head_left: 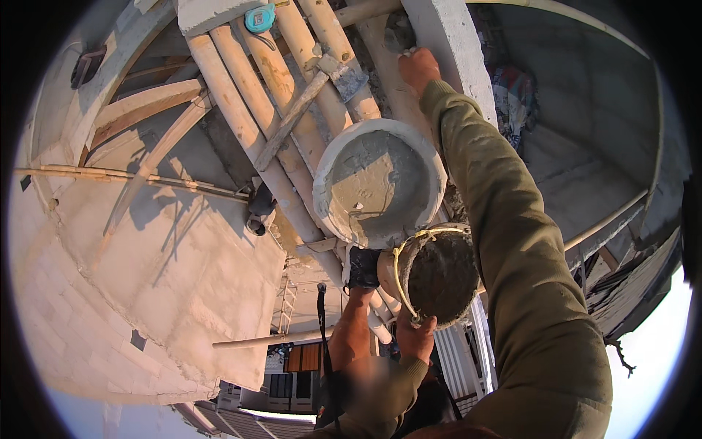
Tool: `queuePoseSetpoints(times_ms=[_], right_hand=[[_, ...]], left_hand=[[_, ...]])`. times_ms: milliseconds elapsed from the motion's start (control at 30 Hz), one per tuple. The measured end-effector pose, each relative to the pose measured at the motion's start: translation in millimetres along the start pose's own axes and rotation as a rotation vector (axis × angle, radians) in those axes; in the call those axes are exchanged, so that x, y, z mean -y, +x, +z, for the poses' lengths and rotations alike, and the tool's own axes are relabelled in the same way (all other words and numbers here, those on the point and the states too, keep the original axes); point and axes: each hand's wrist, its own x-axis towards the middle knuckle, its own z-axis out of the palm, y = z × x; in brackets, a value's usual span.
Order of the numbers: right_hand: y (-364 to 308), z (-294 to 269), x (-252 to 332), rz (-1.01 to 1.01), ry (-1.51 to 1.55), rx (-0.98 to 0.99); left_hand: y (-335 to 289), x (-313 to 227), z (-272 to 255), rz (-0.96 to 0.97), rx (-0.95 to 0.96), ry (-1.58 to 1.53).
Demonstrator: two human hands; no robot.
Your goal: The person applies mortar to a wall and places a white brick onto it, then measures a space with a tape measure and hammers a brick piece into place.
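Note:
My left hand point(415, 336) grips the near rim of a bucket point(391, 278) with a yellowish wire handle; wet grey mortar coats its inside. My right hand point(419, 69), at the end of an olive sleeve, is stretched far forward beside a pale wall edge point(453, 51). Its fingers are closed; a grey, mortar-smeared patch lies just past them, and what they hold cannot be made out. Just beyond the bucket, a wide round basin point(322, 179) contains grey mortar. A hatchet-like tool point(292, 121) with a wooden handle and mortar-stained metal head rests farther left.
Round wooden poles point(241, 95) form a platform with gaps between them. A turquoise tape measure point(259, 18) lies at its far end. My black-shod foot point(362, 267) stands beside the bucket. A lower level with a ladder point(287, 304) shows below; plastered walls point(183, 293) flank the left.

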Motion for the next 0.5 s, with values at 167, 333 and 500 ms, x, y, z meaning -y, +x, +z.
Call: queuePoseSetpoints(times_ms=[167, 333, 500], right_hand=[[-57, -31, 6, 0.009, -0.018, -0.074], [-144, -92, -46, -0.273, 0.028, -0.149], [-266, -174, -114, -0.482, 0.064, -0.194]], left_hand=[[1, 1, 5, 0.113, -0.006, -0.057], [-8, -14, 9, -0.053, 0.021, -0.013], [-2, -20, 8, 0.004, 0.098, -0.09]])
